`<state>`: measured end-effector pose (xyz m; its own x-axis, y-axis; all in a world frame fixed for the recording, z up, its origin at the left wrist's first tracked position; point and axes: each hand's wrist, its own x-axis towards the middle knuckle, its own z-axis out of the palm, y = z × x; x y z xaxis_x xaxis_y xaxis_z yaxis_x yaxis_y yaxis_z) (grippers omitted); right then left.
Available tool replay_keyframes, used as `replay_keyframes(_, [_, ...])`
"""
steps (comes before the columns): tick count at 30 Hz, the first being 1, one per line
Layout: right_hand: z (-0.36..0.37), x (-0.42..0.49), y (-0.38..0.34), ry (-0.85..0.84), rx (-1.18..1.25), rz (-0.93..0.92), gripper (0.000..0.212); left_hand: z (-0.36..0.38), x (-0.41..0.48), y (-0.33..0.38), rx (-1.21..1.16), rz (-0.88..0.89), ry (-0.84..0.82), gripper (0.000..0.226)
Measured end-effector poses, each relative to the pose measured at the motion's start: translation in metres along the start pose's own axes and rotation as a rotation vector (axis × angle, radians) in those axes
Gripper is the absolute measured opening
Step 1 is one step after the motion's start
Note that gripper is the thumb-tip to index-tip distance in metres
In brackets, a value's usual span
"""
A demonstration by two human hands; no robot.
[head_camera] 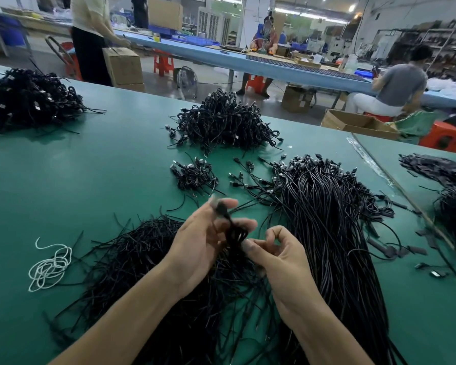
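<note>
Left hand (203, 241), right hand (279, 256) — pinching thin black cable (234, 233)

Tie pile (132, 259) lies left of long cables (332, 233); coiled bundles (224, 122) behind.

Your two hands, the left hand (200, 241) and the right hand (279, 254), have one coiled cable (233, 234) between them; your green table (103, 159) bears five black lots: two tangled heaps, the far-left heap (29, 98) and the centre heap (227, 122), one small bundle (194, 175), one long sheaf (327, 225) and one spread of thin ties (137, 259); one white cord (50, 267) lies there too; a second table (387, 154) at your right carries two dark piles (437, 167); beyond you, three workers show plainly, one standing worker (90, 43) and two seated workers (400, 85); four cardboard boxes (123, 65); one floor fan (186, 80); at least four red stools (163, 63).
</note>
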<state>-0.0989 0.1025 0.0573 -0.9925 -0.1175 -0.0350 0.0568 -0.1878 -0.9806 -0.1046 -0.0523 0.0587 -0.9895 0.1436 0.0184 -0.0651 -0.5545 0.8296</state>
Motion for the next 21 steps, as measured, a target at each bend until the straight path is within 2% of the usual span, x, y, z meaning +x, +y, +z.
replay_keyframes(2, [0.0, 0.002, 0.003, -0.005, 0.02, 0.012, 0.038, 0.001, -0.004, -0.003, 0.123, 0.042, -0.054, 0.026])
replay_keyframes(4, [0.0, 0.006, 0.002, 0.037, -0.013, 0.004, 0.038, 0.001, -0.004, -0.008, 0.377, 0.133, -0.059, 0.021])
replay_keyframes(6, [0.0, 0.009, 0.0, 0.097, -0.047, -0.037, 0.037, -0.001, -0.002, -0.015, 0.734, 0.242, 0.036, 0.03])
replay_keyframes(8, [0.0, 0.011, -0.004, 0.117, -0.066, -0.083, 0.036, -0.002, -0.001, -0.021, 0.899, 0.289, 0.133, 0.034])
replay_keyframes(11, [0.002, 0.008, -0.01, 0.094, -0.098, -0.133, 0.035, 0.0, -0.002, -0.025, 0.838, 0.229, 0.155, 0.035])
replay_keyframes(14, [0.003, 0.004, -0.013, 0.041, -0.053, -0.156, 0.036, 0.003, -0.002, -0.022, 0.678, 0.113, 0.136, 0.041])
replay_keyframes(16, [0.002, 0.002, -0.014, 0.002, -0.009, -0.147, 0.036, 0.003, -0.001, -0.021, 0.563, 0.091, 0.131, 0.033])
replay_keyframes(18, [0.001, 0.0, -0.012, -0.026, -0.005, -0.126, 0.037, 0.003, 0.0, -0.017, 0.435, 0.098, 0.162, 0.014])
replay_keyframes(21, [-0.001, 0.001, -0.005, -0.01, -0.045, -0.085, 0.038, 0.005, 0.001, -0.007, 0.155, 0.091, 0.151, 0.015])
